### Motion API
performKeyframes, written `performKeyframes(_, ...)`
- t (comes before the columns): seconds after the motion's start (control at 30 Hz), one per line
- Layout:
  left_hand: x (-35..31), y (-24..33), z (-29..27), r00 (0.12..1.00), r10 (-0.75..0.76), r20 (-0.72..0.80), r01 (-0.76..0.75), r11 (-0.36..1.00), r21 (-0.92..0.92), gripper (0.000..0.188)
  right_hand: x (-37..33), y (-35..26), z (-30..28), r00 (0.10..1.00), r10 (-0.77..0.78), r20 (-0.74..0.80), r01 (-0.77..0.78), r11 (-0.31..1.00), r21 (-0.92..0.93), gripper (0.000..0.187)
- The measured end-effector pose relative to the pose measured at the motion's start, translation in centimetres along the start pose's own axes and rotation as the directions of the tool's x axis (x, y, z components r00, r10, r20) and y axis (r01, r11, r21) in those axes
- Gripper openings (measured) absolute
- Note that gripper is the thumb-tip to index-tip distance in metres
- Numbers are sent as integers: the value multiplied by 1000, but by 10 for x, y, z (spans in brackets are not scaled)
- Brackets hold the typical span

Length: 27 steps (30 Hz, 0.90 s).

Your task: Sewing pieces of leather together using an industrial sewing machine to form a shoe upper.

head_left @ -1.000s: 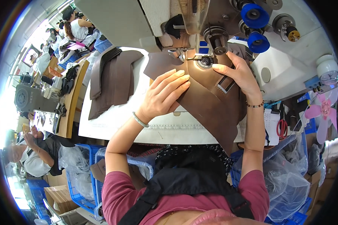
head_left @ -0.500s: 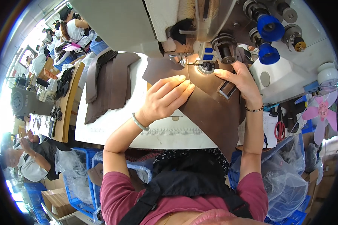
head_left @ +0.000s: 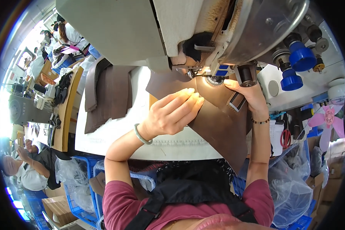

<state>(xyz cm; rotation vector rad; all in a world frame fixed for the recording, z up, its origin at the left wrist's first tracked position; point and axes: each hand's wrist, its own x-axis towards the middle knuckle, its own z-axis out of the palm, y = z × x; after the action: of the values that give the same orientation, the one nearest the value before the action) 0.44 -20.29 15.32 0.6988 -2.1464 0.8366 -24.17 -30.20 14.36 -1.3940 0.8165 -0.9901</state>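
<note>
A brown leather piece [head_left: 218,124] lies under the head of a sewing machine [head_left: 115,32], its lower corner hanging over the table's near edge. The lit toothed wheel [head_left: 214,80] rests by its far part. My left hand [head_left: 168,117] is over the leather's left side, fingers drawn together; its thumb, and whatever it may pinch, are hidden. On the right, my right hand [head_left: 253,97] grips the leather, thumb on top near the wheel and other fingers out of sight. A stitched rectangular opening [head_left: 237,101] shows beside that thumb.
Dark brown leather strips [head_left: 109,92] are stacked at the left of the white table [head_left: 172,149]. Blue knobs [head_left: 302,56] jut out at upper right. Red-handled scissors [head_left: 285,138] and a pink fan [head_left: 329,119] are on the right. Co-workers sit at far left.
The whole view has shifted, so the machine looks larger and lower. Both hands keep nearly the same places on the leather.
</note>
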Motion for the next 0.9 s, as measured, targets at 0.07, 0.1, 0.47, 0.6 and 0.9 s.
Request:
performKeyframes(0.07,-1,-4,0,1000,-2,-9,2,1000,11,28,1,-3,6,1000,7,-16,-7,1000,-12,84)
performKeyframes(0.1,-2,-6,1,1000,-4,-10,4,1000,17,28,2,-4,8,999,12,-38,-13,1000,-22,84)
performKeyframes(0.47,-2,-12,9,995,-94,-42,92,994,-56,27,13,-3,3,999,-19,-33,16,997,-80,79)
performKeyframes(0.6,-2,-13,9,993,-114,-36,110,990,-88,28,10,0,7,990,-73,-122,71,997,-28,58)
performKeyframes(0.9,-6,-13,8,981,-188,51,192,976,-99,39,11,-3,9,991,-118,-66,116,993,-31,39)
